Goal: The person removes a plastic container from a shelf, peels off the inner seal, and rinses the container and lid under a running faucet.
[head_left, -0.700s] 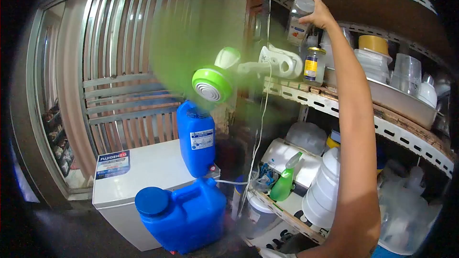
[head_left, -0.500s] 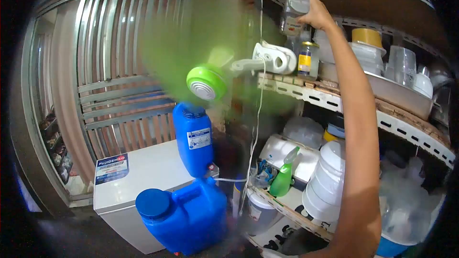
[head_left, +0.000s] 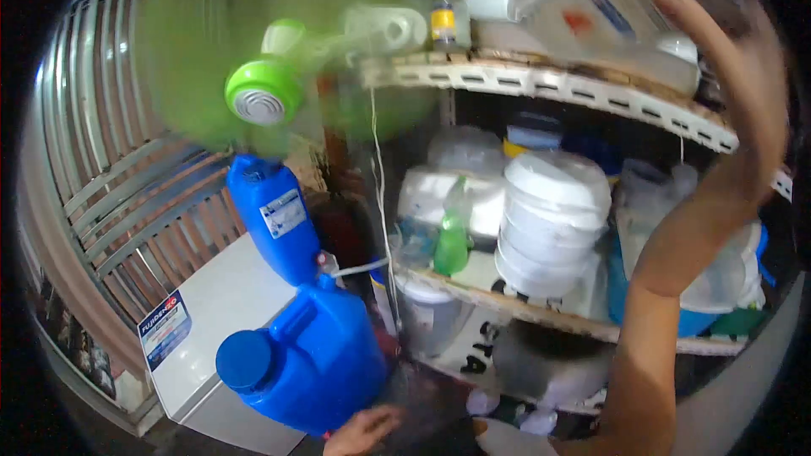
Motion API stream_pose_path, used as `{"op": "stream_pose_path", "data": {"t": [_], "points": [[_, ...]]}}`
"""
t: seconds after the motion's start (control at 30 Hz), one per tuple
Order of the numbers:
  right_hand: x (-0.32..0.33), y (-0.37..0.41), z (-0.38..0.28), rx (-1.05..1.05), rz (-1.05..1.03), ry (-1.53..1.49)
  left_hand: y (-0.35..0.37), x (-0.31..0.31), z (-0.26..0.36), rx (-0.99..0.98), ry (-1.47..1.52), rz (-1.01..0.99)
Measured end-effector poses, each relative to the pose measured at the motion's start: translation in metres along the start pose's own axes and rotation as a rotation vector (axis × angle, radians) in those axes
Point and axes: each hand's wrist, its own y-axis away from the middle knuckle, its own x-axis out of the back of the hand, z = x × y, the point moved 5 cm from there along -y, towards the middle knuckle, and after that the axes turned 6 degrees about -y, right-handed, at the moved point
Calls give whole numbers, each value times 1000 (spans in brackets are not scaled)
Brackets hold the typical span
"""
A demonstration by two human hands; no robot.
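Note:
At the upper right, my right hand (head_left: 735,55) is closed round a clear plastic container (head_left: 591,21) with a small red mark; motion blurs both. The container hangs in front of the upper shelf (head_left: 541,74), near the camera. Low in the view, my left hand (head_left: 365,432) is beside the base of a big blue jug (head_left: 325,359). Its fingers are loosely stretched, slightly smeared, with nothing visible in them. A yellow-labelled jar (head_left: 443,21) stands on the upper shelf, left of the container.
A spinning green fan (head_left: 262,93) is clipped at the upper shelf's left end. Another blue jug (head_left: 274,215) stands on a white chest (head_left: 228,312). The lower shelf (head_left: 473,291) holds a green spray bottle (head_left: 454,236), stacked white tubs (head_left: 549,224) and a blue basin (head_left: 617,287).
The clear container has come off the upper shelf area, rightward and nearer the camera, with my right hand. My left hand has come into view at the bottom. The view has turned right and down.

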Motion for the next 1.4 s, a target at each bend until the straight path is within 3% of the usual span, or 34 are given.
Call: {"op": "stream_pose_path", "data": {"t": [0.03, 0.07, 0.13, 0.2, 0.27, 0.37, 0.43, 0.53, 0.7, 0.77, 0.93, 1.4], "points": [[10, 28, 12, -96, -132, -140, -8, 10, 39, -177, -5, 11], [11, 70, 17, -199, -257, -290, -6, 27, 87, -411, -54, 148], [-34, 146, -7, 141, 225, -429, -5, 41, 127, -719, -107, 463], [-61, 197, -2, 188, -419, -292, -9, 42, 144, -779, -223, 569], [-106, 251, 3, -157, -956, -298, -28, 35, 151, -715, -93, 468], [-139, 329, 19, -387, -961, -496, -38, 14, 113, -483, 136, 334], [-146, 354, 26, -146, -851, -445, -40, 6, 83, -485, -5, 345], [-155, 378, 26, -153, -956, -398, -36, -9, 54, -422, 60, 366], [-157, 394, 26, 10, -956, -354, -18, -30, 33, -331, 252, 359], [-161, 400, 40, -193, -1109, -532, -9, -37, 38, -353, 40, 299], [-164, 394, 39, -302, -1028, -765, -7, -50, 24, -323, 239, 324], [-163, 372, 26, -196, -919, -840, -12, -61, 4, -387, 356, 457]]}}
